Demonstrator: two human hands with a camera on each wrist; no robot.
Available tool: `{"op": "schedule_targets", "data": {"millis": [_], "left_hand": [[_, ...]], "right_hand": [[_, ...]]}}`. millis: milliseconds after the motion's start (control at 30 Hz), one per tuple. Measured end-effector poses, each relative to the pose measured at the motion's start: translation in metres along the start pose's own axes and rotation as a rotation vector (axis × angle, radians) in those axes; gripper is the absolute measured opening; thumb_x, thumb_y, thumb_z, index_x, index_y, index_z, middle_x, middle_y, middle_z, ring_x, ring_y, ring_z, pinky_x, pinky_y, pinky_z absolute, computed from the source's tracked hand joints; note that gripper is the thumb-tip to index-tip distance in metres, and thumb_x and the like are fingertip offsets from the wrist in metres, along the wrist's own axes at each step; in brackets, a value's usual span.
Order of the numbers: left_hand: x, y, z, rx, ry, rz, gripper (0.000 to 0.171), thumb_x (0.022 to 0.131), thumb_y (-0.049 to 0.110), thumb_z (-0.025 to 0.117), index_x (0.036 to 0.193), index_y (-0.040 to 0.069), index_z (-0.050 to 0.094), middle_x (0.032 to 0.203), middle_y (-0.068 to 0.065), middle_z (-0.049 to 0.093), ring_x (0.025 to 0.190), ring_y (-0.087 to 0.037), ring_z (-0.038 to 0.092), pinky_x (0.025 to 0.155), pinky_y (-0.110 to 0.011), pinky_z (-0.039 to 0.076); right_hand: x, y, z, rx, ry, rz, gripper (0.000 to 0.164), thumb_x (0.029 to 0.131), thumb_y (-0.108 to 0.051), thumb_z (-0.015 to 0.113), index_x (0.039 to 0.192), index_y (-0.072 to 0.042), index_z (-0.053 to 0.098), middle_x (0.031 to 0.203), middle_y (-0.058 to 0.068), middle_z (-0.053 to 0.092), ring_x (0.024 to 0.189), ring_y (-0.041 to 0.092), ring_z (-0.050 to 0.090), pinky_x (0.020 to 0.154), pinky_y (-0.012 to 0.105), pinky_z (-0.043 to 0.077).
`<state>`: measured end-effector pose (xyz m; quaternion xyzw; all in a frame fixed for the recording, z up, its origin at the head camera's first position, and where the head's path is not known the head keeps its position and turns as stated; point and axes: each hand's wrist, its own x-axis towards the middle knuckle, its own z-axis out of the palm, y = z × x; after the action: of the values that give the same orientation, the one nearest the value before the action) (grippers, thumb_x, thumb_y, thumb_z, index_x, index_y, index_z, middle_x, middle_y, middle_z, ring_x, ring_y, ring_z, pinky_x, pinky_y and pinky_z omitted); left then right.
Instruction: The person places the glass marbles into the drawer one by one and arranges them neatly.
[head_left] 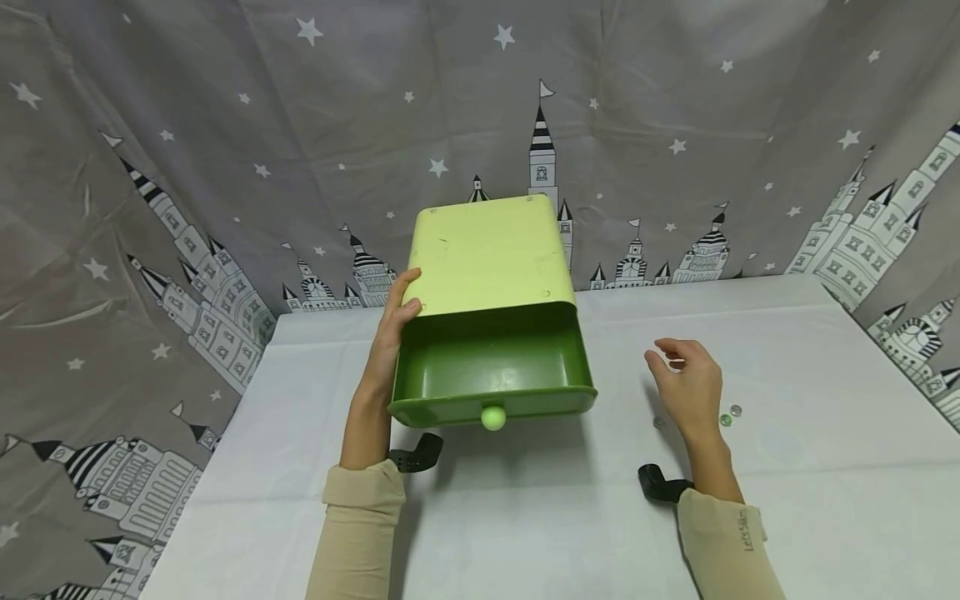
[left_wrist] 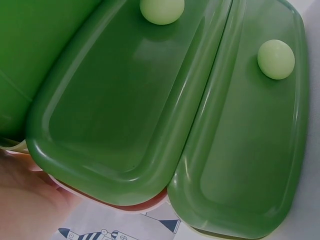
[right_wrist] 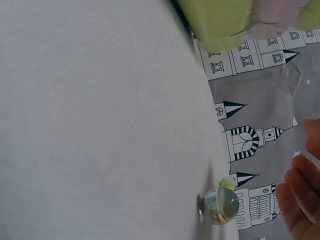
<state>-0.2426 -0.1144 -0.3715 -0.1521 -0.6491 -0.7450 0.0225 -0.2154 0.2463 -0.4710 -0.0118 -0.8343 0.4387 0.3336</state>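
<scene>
A mini drawer cabinet with a pale yellow-green top stands on the white-covered table. Its dark green upper drawer is pulled out, showing a bare inside and a round light green knob. Below it, the lower drawer appears closed in the left wrist view. My left hand rests against the cabinet's left side, thumb and a fingertip at the top edge. To the right, my right hand hovers with loosely bent fingers and nothing visible between them. Near it lie glass marbles, including a green one and a clear swirled one.
Behind the table hangs a grey curtain printed with castles and stars. A small clear marble lies left of my right wrist. Black camera mounts sit at both wrists. White cloth covers the table.
</scene>
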Motion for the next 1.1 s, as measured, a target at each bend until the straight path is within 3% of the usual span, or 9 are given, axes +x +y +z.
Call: {"op": "schedule_targets", "data": {"millis": [400,733,1100], "left_hand": [[0.0,-0.001,0.001,-0.013,-0.007,0.009,0.048,0.099,0.024,0.036,0.146,0.024,0.03,0.136,-0.005,0.035,0.109,-0.02,0.043,0.089,-0.033,0.04],[0.001,-0.001,0.002,-0.023,-0.014,0.003,0.047,0.1,0.024,0.036,0.146,0.025,0.03,0.133,-0.005,0.037,0.108,-0.019,0.045,0.088,-0.032,0.041],[0.001,-0.001,0.0,-0.027,-0.008,0.006,0.046,0.1,0.022,0.035,0.145,0.025,0.03,0.135,-0.005,0.035,0.108,-0.018,0.043,0.089,-0.031,0.04]], "right_hand": [[-0.012,0.026,0.007,-0.024,-0.081,0.192,0.026,0.089,-0.002,0.067,0.112,0.009,0.067,0.102,0.024,0.065,0.092,0.036,0.062,0.077,0.041,0.046],[-0.012,0.036,0.009,-0.054,-0.056,0.219,0.027,0.086,0.0,0.067,0.111,0.01,0.067,0.097,0.025,0.065,0.086,0.035,0.061,0.074,0.039,0.044],[-0.004,0.034,0.012,-0.106,-0.121,0.304,0.029,0.088,-0.005,0.067,0.113,0.01,0.067,0.095,0.024,0.063,0.086,0.034,0.056,0.074,0.041,0.04]]}}
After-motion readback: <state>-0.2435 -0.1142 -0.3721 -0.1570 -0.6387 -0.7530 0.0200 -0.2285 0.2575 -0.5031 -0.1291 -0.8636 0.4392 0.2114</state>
